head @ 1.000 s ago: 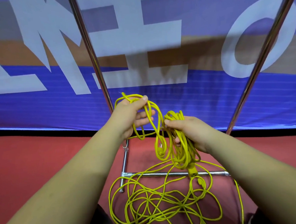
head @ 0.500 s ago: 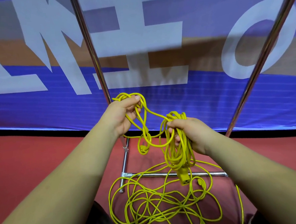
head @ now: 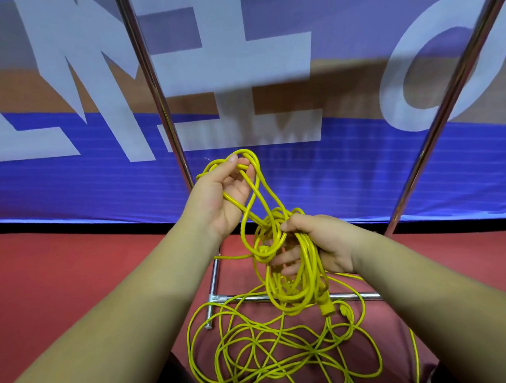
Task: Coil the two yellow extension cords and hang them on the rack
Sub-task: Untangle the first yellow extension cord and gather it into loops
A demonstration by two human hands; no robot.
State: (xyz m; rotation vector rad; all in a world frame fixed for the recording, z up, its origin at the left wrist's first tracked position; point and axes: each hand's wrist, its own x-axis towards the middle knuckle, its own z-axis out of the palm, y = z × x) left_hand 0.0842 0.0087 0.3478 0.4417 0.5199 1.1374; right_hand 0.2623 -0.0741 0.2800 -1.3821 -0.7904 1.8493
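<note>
- Head view: your right hand (head: 323,243) grips a hanging bundle of thin yellow extension cord (head: 298,280), fingers and thumb curled round its top. The loops droop straight down, long axis near vertical.
- Your left hand (head: 222,199) sits up and to the left of the bundle, thumb and fingertips pinching a fresh loop of yellow cord (head: 255,176). Its strands run diagonally down-right into the bundle, close by your right thumb.
- Judgement: the loop must travel down and right to join — left hand carries, right hand receives.
- Yellow plug (head: 327,306) dangles at the bundle's foot, over the chrome base bar of the metal rack (head: 359,296). Touching or apart, can't tell.
- Loose yellow tangle (head: 270,353) lies on the red floor (head: 73,276) below your hands — second cord or slack of the first, can't tell.
</note>
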